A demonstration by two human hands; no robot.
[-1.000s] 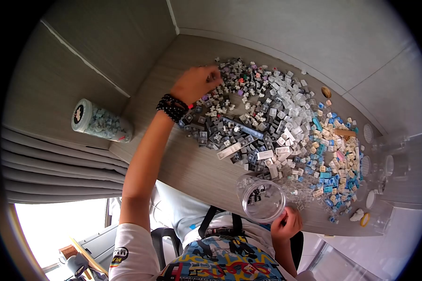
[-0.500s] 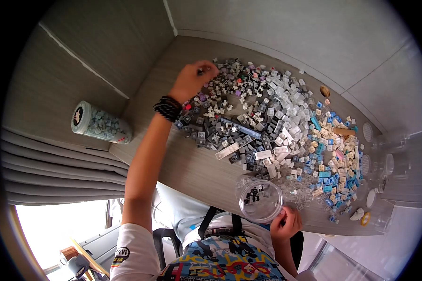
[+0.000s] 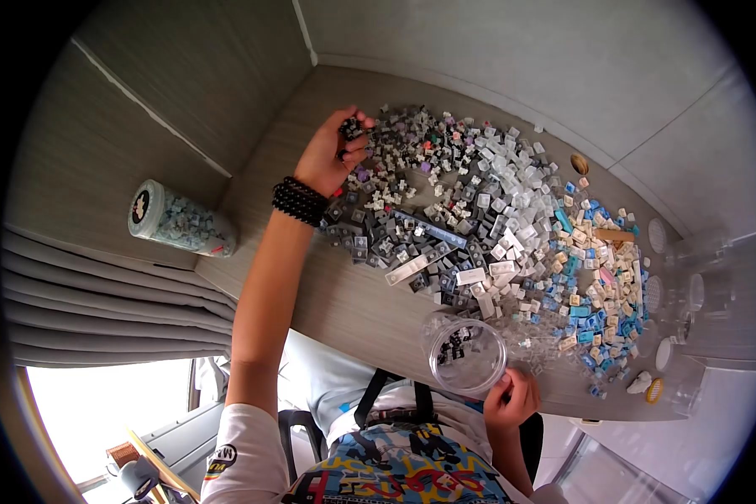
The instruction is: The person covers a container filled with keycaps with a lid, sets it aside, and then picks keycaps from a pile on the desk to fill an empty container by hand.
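My left hand (image 3: 332, 153), with black bracelets on its wrist, is at the far left end of the pile. Its palm is turned up and its fingers curl around a few small black keyboard switches (image 3: 350, 128). Beside it lie many loose switches (image 3: 407, 147), black, white and purple. My right hand (image 3: 512, 398) is closed at the rim of a clear plastic jar (image 3: 470, 388) by the table's front edge. The jar tilts with its mouth toward me, and several black switches (image 3: 455, 346) are inside it.
Grey and white keycaps (image 3: 500, 202) cover the table's middle; blue and cream ones (image 3: 592, 319) lie at right. A filled, lidded jar (image 3: 181, 220) is at left. Clear containers (image 3: 706, 294) and round lids (image 3: 665, 355) sit at the right edge. Walls (image 3: 512, 59) close off the back.
My left hand has drawn slightly back and turned its palm up, so the black switches in it now show. My right hand and the jar have barely moved.
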